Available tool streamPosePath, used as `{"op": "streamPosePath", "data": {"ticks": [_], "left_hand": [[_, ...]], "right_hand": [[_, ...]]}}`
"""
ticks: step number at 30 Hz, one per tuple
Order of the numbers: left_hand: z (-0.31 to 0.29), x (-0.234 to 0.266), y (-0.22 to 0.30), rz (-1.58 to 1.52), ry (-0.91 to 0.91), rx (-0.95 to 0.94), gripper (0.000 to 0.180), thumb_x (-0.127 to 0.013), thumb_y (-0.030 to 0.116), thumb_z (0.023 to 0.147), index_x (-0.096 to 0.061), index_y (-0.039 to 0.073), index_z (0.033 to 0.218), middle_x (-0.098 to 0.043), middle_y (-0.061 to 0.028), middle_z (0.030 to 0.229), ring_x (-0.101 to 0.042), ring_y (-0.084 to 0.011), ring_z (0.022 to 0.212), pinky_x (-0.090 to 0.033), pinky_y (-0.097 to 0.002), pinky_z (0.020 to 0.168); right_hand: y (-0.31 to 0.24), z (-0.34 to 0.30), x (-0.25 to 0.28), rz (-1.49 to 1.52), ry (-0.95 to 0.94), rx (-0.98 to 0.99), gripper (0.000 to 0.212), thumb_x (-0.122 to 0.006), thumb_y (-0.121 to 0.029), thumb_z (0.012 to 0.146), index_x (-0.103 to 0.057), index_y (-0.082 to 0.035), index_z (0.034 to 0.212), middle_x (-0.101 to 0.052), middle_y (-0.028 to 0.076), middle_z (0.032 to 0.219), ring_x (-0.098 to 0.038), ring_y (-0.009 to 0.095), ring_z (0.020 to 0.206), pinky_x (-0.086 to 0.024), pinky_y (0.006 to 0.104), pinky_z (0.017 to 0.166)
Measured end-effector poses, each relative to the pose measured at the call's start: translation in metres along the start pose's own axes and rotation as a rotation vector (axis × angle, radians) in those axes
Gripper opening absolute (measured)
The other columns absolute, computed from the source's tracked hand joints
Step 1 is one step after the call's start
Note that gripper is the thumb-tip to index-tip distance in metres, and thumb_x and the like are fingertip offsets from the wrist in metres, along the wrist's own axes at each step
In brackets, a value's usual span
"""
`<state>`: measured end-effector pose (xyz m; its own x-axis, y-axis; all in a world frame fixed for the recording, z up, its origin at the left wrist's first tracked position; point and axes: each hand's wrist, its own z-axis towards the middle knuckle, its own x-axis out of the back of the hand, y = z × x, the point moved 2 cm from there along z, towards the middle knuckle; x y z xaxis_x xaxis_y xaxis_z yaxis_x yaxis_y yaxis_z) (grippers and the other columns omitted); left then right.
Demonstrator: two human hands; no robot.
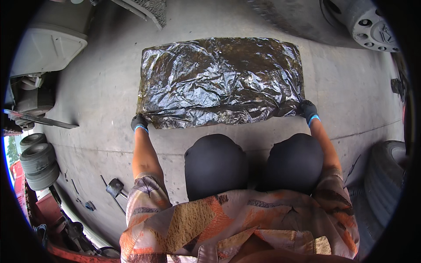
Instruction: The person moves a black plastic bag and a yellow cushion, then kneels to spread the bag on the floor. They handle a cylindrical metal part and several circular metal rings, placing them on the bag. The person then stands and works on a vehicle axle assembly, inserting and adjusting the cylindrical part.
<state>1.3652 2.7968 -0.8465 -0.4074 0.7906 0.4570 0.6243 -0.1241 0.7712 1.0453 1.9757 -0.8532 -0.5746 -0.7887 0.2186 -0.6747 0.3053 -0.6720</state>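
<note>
A dark, shiny, crumpled plastic sheet (219,83) lies spread as a wide rectangle on the concrete floor, in front of my bent knees. At its near left corner my left hand (139,122), in a dark glove with a blue cuff, is closed on the edge. My right hand (308,109), gloved the same way, grips the near right corner. Between the two hands the near edge is bunched into folds. Brown stains or dirt show on the sheet's far part. What lies under it, if anything, is hidden.
Stacked tyres (39,160) stand at the left, and another large tyre (388,179) at the right. A truck wheel hub (372,26) is at the far right. On the floor (96,109) to the left lie a tool with a dark block (115,187) and small parts.
</note>
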Motion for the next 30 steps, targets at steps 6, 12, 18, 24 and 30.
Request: {"op": "streamPosePath", "data": {"ticks": [6,12,18,24,30], "left_hand": [[-0.035,0.001,0.091,0.165,0.171,-0.268,0.029,-0.062,0.028,0.083,-0.068,0.000,0.091,-0.069,-0.0132,0.082,-0.062,-0.0223,0.068,-0.049,-0.0357,0.066],[-0.079,0.030,0.055,1.181,0.289,-0.379,0.036,-0.037,0.022,0.091,-0.069,0.008,0.100,-0.066,-0.0169,0.105,-0.064,-0.0330,0.095,-0.051,-0.0439,0.080],[-0.152,-0.017,0.002,0.506,0.199,-0.181,0.039,-0.054,0.037,0.085,-0.068,0.002,0.094,-0.066,-0.0208,0.100,-0.063,-0.0354,0.097,-0.048,-0.0407,0.084],[-0.148,-0.074,0.061,0.549,0.109,-0.278,0.040,-0.048,0.038,0.087,-0.069,0.004,0.091,-0.066,-0.0210,0.096,-0.063,-0.0368,0.094,-0.048,-0.0435,0.083],[-0.096,-0.032,-0.001,0.428,0.029,-0.237,0.029,-0.061,0.027,0.085,-0.070,0.001,0.095,-0.071,-0.0139,0.087,-0.067,-0.0231,0.077,-0.051,-0.0358,0.071]], "right_hand": [[-0.028,-0.014,-0.025,-0.050,-0.135,0.105,0.023,-0.054,-0.007,0.083,-0.062,-0.006,0.104,-0.066,0.009,0.077,-0.063,0.019,0.062,-0.052,0.0315,0.053],[-0.004,0.054,0.016,-0.353,-0.048,0.283,0.028,-0.055,-0.013,0.080,-0.065,-0.003,0.104,-0.066,0.009,0.079,-0.060,0.015,0.063,-0.047,0.0289,0.051],[0.053,0.124,0.085,-0.152,-0.074,0.143,0.025,-0.053,-0.012,0.085,-0.065,-0.003,0.105,-0.066,0.008,0.083,-0.057,0.016,0.058,-0.046,0.0300,0.053],[0.020,0.098,0.098,-0.030,-0.134,0.175,0.025,-0.058,-0.020,0.084,-0.063,-0.006,0.105,-0.061,0.004,0.075,-0.053,0.013,0.058,-0.042,0.0280,0.049],[0.005,0.047,0.076,-0.213,-0.033,0.080,0.030,-0.061,-0.021,0.082,-0.062,-0.013,0.111,-0.057,-0.001,0.066,-0.048,0.011,0.046,-0.036,0.0268,0.038]]}}
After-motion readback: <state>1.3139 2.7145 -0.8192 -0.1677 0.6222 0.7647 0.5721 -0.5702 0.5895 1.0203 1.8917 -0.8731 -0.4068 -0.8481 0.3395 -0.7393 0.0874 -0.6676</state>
